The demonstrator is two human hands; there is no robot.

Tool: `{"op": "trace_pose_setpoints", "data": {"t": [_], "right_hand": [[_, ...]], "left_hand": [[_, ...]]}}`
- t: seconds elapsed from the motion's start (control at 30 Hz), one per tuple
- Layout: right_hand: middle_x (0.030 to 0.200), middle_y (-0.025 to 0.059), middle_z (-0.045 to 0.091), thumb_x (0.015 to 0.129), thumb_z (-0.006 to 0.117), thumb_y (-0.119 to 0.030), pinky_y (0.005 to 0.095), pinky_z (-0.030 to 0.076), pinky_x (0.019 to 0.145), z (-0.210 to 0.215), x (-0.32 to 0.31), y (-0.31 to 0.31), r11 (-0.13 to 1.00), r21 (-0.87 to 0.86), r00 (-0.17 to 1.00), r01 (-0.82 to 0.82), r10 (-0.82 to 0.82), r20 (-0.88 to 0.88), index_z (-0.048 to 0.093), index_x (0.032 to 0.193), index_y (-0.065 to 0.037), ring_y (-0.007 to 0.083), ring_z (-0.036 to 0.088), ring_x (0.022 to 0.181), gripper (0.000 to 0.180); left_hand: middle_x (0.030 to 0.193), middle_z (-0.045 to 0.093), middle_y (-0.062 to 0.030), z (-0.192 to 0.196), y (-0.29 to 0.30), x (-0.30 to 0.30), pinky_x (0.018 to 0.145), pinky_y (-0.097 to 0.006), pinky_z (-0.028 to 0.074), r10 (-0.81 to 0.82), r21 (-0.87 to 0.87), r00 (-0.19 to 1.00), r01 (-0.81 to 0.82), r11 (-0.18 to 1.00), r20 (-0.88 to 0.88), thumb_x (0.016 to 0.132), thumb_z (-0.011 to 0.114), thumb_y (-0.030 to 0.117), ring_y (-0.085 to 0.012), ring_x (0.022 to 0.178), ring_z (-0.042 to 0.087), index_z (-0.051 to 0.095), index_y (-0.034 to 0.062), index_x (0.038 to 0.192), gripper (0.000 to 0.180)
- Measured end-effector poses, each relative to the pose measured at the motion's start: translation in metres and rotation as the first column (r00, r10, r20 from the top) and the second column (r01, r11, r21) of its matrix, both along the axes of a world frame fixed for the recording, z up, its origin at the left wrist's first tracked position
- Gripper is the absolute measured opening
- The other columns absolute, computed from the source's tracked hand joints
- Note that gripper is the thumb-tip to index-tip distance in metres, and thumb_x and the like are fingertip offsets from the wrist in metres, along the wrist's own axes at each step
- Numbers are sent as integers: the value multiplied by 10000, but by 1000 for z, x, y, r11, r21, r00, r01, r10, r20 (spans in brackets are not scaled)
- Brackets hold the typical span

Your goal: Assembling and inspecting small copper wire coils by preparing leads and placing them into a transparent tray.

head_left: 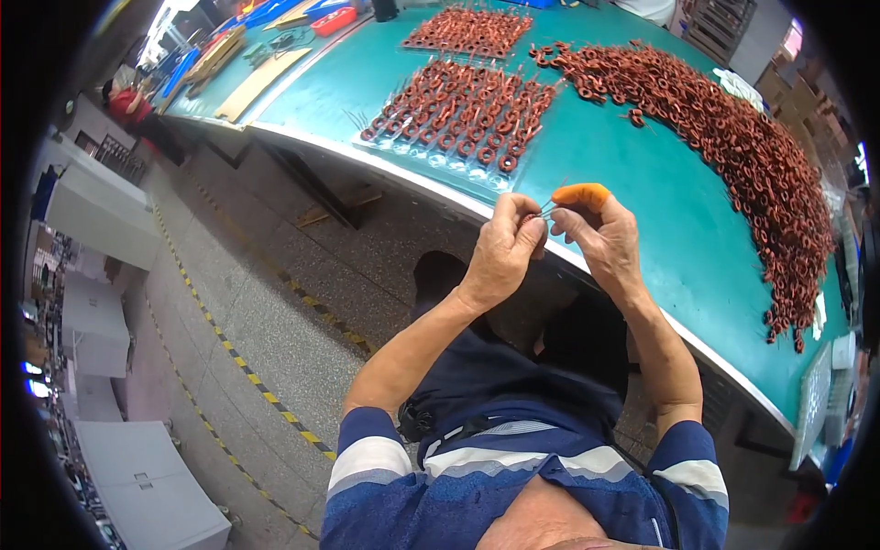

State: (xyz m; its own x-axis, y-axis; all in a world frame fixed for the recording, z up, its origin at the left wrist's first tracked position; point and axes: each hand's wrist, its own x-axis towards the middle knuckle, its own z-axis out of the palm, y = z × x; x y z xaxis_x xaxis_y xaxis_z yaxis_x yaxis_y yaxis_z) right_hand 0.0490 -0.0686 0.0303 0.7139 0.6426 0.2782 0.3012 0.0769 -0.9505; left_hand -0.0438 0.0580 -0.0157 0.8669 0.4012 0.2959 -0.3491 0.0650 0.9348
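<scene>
My left hand and my right hand meet at the near edge of a green work table. Both pinch a small copper wire coil whose thin wire ends stick up between the fingers. An orange finger cot covers a fingertip of my right hand. The coil itself is mostly hidden by the fingers.
A clear tray of wound copper coils lies just beyond my hands, with a second tray farther back. A long heap of loose coils curves along the right side. Grey cabinets stand on the floor at left, beside a yellow-black floor line.
</scene>
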Motion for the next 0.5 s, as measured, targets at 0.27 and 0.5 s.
{"op": "trace_pose_setpoints", "data": {"t": [0.27, 0.5], "right_hand": [[827, 65, 677, 865, 662, -77, 228, 485, 594, 45, 43, 44, 1000, -8, 995, 14, -13, 104, 633, 1012, 23, 101, 629, 688, 181], [744, 84, 686, 831, 662, -111, 248, 501, 544, 54, 58, 177, 984, -111, 930, -139, 169, 328, 672, 977, 32, 96, 618, 586, 205]], "left_hand": [[961, 579, -156, -10, 57, 31, 798, -409, 481, 180, 780, 900, -433, 452, 396, 817, 666, 55, -343, 893, 593, 529, 24, 1014, 241], [987, 517, -127, -20, 59, 48, 838, -406, 468, 182, 810, 885, -465, 358, 428, 778, 626, 37, -317, 930, 541, 512, 48, 980, 232]]}}
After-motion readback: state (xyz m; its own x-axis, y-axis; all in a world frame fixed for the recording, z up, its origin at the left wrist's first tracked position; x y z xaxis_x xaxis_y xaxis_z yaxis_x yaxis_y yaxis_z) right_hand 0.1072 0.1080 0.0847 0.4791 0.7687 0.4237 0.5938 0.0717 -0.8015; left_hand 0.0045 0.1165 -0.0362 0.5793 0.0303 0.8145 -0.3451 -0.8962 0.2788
